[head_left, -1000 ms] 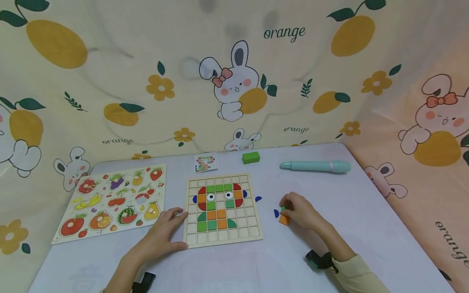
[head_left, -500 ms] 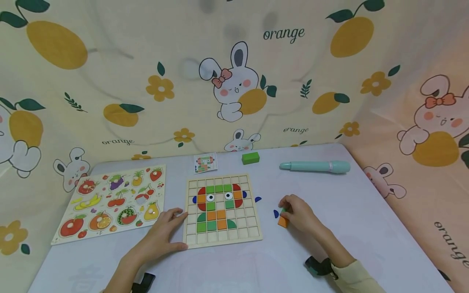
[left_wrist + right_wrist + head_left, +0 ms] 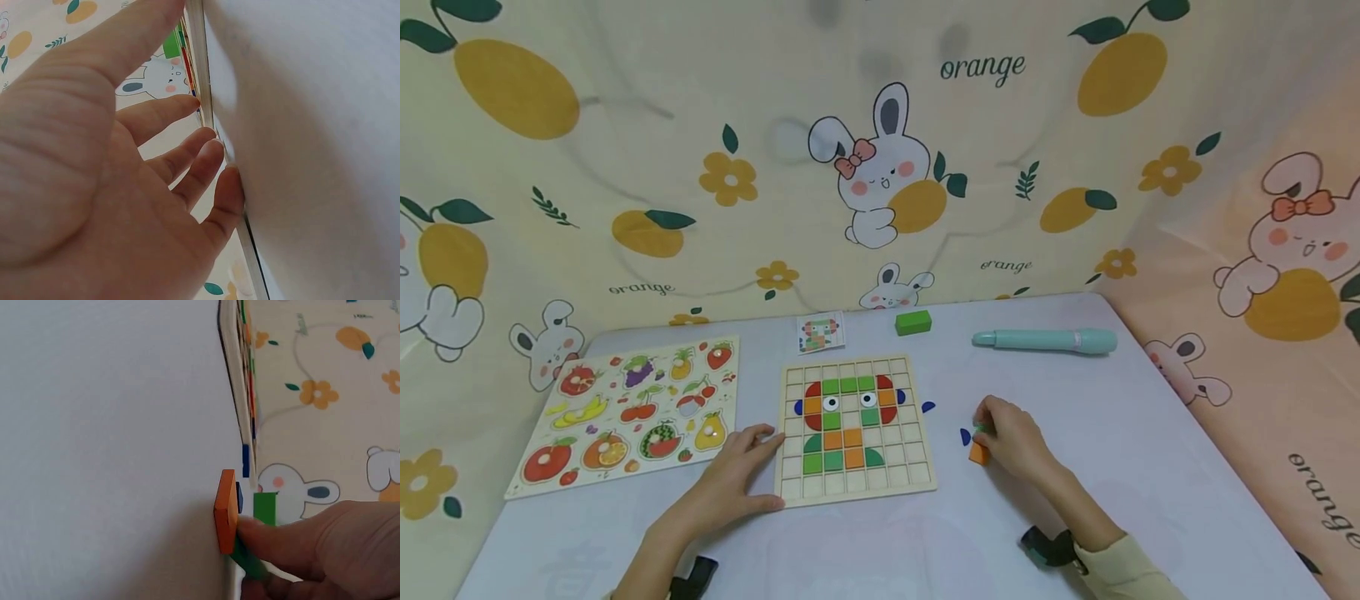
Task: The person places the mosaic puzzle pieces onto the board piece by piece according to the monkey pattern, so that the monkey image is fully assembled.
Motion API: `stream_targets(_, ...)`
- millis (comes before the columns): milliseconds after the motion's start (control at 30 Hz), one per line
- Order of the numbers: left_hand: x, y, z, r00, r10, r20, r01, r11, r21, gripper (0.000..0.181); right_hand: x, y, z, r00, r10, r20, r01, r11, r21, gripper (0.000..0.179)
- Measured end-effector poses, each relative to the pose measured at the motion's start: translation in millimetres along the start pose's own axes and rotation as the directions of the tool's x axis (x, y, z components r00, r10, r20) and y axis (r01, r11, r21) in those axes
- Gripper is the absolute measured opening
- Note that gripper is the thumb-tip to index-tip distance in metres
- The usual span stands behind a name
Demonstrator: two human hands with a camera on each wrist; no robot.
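Note:
My left hand (image 3: 739, 471) rests against the left edge of a wooden grid board (image 3: 917, 482), thumb and fingertips touching its rim with the fingers spread. Red, green, orange and blue tiles and two eye tiles form a figure in its cells. To the board's right, my right hand (image 3: 1011, 435) pinches a small green tile (image 3: 247, 557) between thumb and fingers, low over the table; its full shape is partly hidden. Touching or just beside that tile is an orange square tile (image 3: 979, 453). A blue half-round tile (image 3: 966, 437) lies close to its left.
Another blue half-round tile (image 3: 928, 407) lies off the board's right edge. Behind the board are a small pattern card (image 3: 821, 333) and a green block (image 3: 913, 323). A teal pen (image 3: 1045, 341) lies at the back right, a fruit puzzle board (image 3: 625, 417) at the left.
The orange square tile has shifted very slightly to the left beside my right hand. My left hand and the grid board look unmoved.

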State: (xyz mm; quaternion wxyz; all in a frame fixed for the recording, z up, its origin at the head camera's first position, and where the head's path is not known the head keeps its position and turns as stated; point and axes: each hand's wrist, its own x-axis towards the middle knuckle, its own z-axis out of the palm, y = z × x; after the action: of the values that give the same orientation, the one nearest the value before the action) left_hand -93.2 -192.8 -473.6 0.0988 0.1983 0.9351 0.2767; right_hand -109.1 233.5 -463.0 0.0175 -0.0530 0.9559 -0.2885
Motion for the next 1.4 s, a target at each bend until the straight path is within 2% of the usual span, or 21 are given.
stream_targets(133,0.4,-1.4,1.1,1.000,-0.003,0.005,0.003,1.000,0.002,0.092,1.2,-5,3,0.997,-0.016,-0.070,0.023,0.995,0.093,0.019)
stream_targets(200,-0.1,-1.9,1.3,1.000,-0.006,0.005,0.006,1.000,0.004,0.092,2.3,-13,5,0.992,-0.069,-0.103,0.085,0.983,0.165,0.017)
stream_targets(267,-0.3,-2.0,1.1,1.000,-0.003,0.000,0.003,1.000,0.004,0.092,4.0,-25,10,0.985,-0.134,-0.110,0.158,0.954,0.253,0.015)
stream_targets(400,-0.1,-2.2,1.6,1.000,0.010,-0.008,-0.010,1.000,0.000,0.092,8.5,-54,27,0.961,-0.276,-0.029,0.267,0.892,0.364,0.019)
stream_targets(533,-0.1,-3.1,2.0,1.000,0.015,-0.003,-0.015,1.000,0.002,0.092,11.2,-85,48,0.925,-0.368,0.095,0.300,0.862,0.409,0.021)
stream_targets(733,-0.7,-3.2,0.2,0.999,0.024,-0.021,-0.024,1.000,0.012,0.091,12.9,-125,73,0.852,-0.474,0.223,0.337,0.822,0.459,0.015)
stream_targets(767,-0.8,-3.0,-0.2,0.999,0.027,-0.022,-0.027,1.000,0.012,0.091,12.8,-129,77,0.844,-0.483,0.233,0.345,0.822,0.454,0.015)
stream_targets(833,-0.9,-2.7,-0.6,0.999,0.032,-0.018,-0.032,0.999,0.005,0.090,12.2,-134,84,0.842,-0.480,0.244,0.355,0.836,0.419,0.016)
stream_targets(933,-0.5,-2.4,-0.5,0.999,0.037,-0.013,-0.037,0.999,0.003,0.090,9.5,-136,92,0.857,-0.458,0.236,0.374,0.868,0.326,0.015)
stream_targets(1033,0.7,-1.8,0.2,0.999,0.035,-0.009,-0.035,0.999,0.008,0.090,5.9,-136,97,0.870,-0.449,0.205,0.393,0.882,0.260,0.014)
stream_targets(1133,1.6,-2.2,0.5,0.999,0.033,-0.011,-0.033,0.999,0.022,0.091,1.8,-135,99,0.866,-0.476,0.150,0.449,0.874,0.186,0.011)
stream_targets(1233,2.1,-3.0,1.3,0.999,0.034,-0.012,-0.033,0.999,0.028,0.090,-2.7,-135,99,0.853,-0.513,0.101,0.506,0.858,0.086,0.010)
stream_targets(1300,1.8,-3.1,1.6,1.000,0.029,-0.011,-0.029,0.999,0.026,0.091,-5.2,-135,99,0.843,-0.531,0.088,0.529,0.848,0.043,0.010)
stream_targets(1400,1.3,-3.1,2.2,1.000,0.022,-0.008,-0.022,0.999,0.023,0.091,-7.0,-134,100,0.841,-0.534,0.087,0.536,0.844,0.006,0.011)
